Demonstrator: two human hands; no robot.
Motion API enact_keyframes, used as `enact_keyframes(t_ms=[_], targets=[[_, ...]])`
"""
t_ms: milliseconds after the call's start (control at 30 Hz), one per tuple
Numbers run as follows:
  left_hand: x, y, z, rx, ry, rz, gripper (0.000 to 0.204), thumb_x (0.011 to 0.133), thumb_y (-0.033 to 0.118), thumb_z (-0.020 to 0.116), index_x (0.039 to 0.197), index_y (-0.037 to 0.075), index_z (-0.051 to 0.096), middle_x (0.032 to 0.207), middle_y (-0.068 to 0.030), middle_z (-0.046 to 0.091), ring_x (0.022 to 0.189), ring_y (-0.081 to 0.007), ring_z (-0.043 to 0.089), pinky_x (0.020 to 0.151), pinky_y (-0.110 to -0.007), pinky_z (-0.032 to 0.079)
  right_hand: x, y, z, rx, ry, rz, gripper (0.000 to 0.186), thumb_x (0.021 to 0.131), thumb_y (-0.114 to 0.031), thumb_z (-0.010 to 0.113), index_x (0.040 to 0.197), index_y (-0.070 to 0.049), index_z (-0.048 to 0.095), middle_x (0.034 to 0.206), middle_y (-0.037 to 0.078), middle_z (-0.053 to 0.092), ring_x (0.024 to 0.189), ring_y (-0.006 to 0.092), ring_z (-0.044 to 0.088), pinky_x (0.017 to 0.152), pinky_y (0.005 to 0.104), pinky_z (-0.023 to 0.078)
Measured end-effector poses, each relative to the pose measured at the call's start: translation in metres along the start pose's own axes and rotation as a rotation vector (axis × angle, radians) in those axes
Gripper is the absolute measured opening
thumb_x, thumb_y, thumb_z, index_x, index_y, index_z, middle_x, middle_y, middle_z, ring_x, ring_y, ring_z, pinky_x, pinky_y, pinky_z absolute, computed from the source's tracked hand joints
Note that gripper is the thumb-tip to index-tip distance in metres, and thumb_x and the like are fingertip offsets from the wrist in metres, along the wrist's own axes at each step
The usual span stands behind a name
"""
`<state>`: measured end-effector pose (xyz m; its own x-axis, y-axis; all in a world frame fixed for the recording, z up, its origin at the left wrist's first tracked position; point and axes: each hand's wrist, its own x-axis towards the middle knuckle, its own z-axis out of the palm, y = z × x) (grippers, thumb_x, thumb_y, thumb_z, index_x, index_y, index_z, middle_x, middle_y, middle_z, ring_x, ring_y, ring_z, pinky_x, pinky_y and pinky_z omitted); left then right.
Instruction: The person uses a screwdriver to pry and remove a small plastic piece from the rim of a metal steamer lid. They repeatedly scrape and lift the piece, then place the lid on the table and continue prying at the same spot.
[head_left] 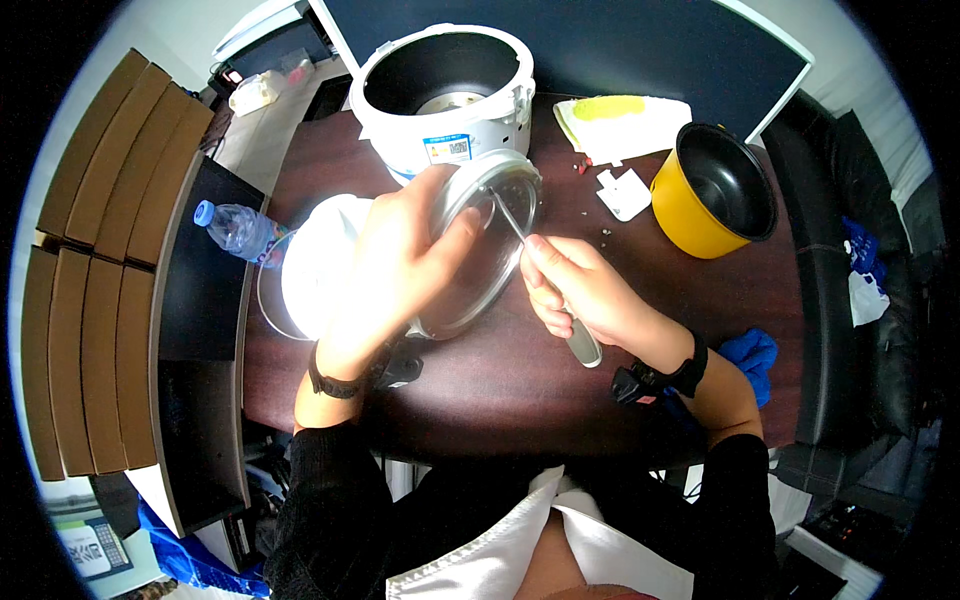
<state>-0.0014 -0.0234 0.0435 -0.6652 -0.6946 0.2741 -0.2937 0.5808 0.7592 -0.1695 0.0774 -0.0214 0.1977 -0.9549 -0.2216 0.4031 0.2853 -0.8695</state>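
My left hand [400,255] is closed on a round lid [470,290] with a pale rim, tilted up over the table. My right hand [580,285] grips a screwdriver [584,345] by its grey handle. The metal shaft points up and left across the lid's inner face; whether its tip touches, I cannot tell. Just behind the lid stands a white rice cooker body [400,130], without a lid and dark inside. A white rounded part [325,255], washed out by glare, lies left of my left hand, partly hidden by it.
A yellow pot [690,215] with a black inside stands at the right. Near it are a small white plastic piece [624,194] and a white and yellow-green cloth [640,125]. A plastic bottle [240,232] lies at the left edge; a blue cloth [750,362] is beside my right forearm.
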Motion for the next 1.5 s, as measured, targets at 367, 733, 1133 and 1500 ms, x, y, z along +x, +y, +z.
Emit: enact_keyframes(t_ms=[367,733,1133,1500], targets=[[-0.001,0.003,0.002,0.052,0.005,0.002,0.029,0.082,0.015,0.059,0.101,-0.006,0.057,0.073,-0.0239,0.062,0.067,-0.0324,0.065,0.062,-0.037,0.048,-0.005,-0.004,0.001,0.120,-0.052,0.065,0.039,0.100,-0.040,0.035,0.079,-0.008,0.043,0.056,-0.002,0.037,0.039,0.0078,0.038,0.035,0.0224,0.034],[-0.002,0.003,0.005,-0.001,0.000,-0.003,0.030,0.083,0.016,0.059,0.106,-0.004,0.058,0.077,-0.0202,0.066,0.071,-0.0287,0.067,0.065,-0.034,0.049,-0.010,-0.004,0.004,0.284,-0.119,0.112,0.040,0.099,-0.043,0.036,0.077,-0.010,0.042,0.056,-0.003,0.035,0.040,0.0081,0.036,0.035,0.0239,0.033],[-0.003,0.002,0.008,-0.029,-0.006,-0.018,0.029,0.084,0.014,0.057,0.106,-0.004,0.057,0.077,-0.0179,0.066,0.072,-0.0280,0.067,0.066,-0.034,0.049,-0.011,-0.002,0.004,0.418,-0.227,0.190,0.040,0.099,-0.043,0.035,0.073,-0.013,0.039,0.055,-0.004,0.032,0.040,0.0082,0.035,0.036,0.0241,0.030],[-0.004,0.003,0.009,0.007,0.001,0.012,0.028,0.084,0.014,0.057,0.105,-0.003,0.057,0.076,-0.0182,0.066,0.071,-0.0292,0.067,0.065,-0.035,0.049,-0.014,-0.001,0.006,0.462,-0.226,0.194,0.041,0.099,-0.044,0.033,0.072,-0.013,0.038,0.055,-0.004,0.031,0.040,0.0078,0.033,0.036,0.0237,0.029]])
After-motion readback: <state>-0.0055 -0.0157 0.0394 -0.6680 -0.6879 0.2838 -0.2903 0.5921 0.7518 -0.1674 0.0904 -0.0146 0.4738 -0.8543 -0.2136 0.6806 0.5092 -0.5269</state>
